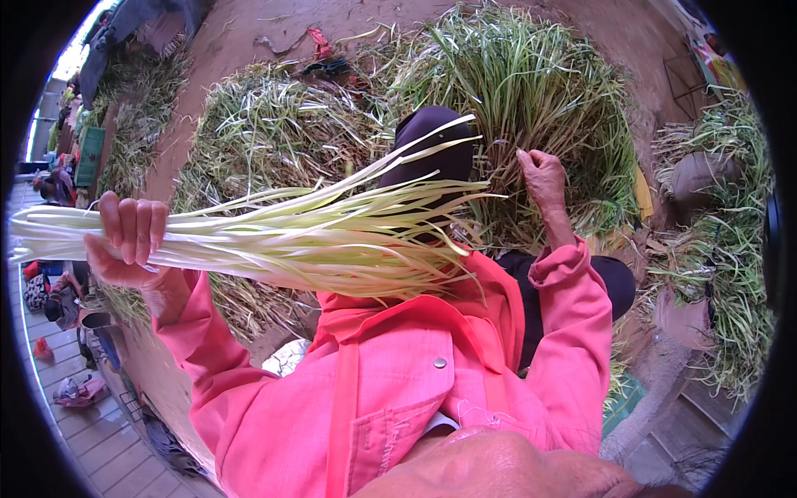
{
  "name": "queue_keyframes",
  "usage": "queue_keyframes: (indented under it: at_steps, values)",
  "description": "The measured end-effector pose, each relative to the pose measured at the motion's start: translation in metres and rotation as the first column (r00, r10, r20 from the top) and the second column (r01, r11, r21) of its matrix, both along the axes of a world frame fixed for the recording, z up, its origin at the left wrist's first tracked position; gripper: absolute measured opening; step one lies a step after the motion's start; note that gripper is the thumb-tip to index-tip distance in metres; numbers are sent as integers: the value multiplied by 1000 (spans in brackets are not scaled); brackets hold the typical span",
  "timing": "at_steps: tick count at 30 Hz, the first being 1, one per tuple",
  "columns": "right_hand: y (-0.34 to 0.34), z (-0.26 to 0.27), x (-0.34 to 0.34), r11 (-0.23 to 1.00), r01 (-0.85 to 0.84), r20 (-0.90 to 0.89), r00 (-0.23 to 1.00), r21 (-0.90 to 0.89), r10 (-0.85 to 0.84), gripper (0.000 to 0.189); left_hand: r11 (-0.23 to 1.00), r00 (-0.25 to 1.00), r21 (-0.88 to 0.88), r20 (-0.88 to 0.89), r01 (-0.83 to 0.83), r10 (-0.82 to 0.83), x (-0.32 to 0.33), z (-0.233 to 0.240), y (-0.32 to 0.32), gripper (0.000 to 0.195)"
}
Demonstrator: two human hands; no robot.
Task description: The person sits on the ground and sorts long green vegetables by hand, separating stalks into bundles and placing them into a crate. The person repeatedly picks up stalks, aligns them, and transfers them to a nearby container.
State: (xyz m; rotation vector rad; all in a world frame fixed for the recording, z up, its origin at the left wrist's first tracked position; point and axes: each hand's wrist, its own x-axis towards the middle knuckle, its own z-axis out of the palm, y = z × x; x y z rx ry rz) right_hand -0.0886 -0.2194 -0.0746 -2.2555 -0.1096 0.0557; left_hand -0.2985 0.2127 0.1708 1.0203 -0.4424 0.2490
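Observation:
A long bunch of pale yellow-white leafy stalks (pixel 299 239), which look like blanched chives, lies across my lap and chest. My left hand (pixel 127 239) grips it near the white stem ends at the left, and its loose leaf tips fan out to the right. My right hand (pixel 543 177) has its fingers curled in and the thumb against the forefinger. It is just in front of a thick heap of green leafy stalks (pixel 517 81), close to their brownish lower ends. No object shows clearly in its pinch.
Trimmed leaves (pixel 274 124) cover the ground beyond my knee (pixel 436 143). More green stalks (pixel 738 249) lie at the far right. A green crate (pixel 90 155) stands at the far left, near people and bags. A green container (pixel 622 404) sits behind my right elbow.

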Motion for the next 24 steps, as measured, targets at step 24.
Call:
queue_keyframes:
  at_steps: [24]
  values:
    - [36,97,-9,871,-42,101,995,489,-9,23,-41,593,912,299,-409,748,96,-3,20,36]
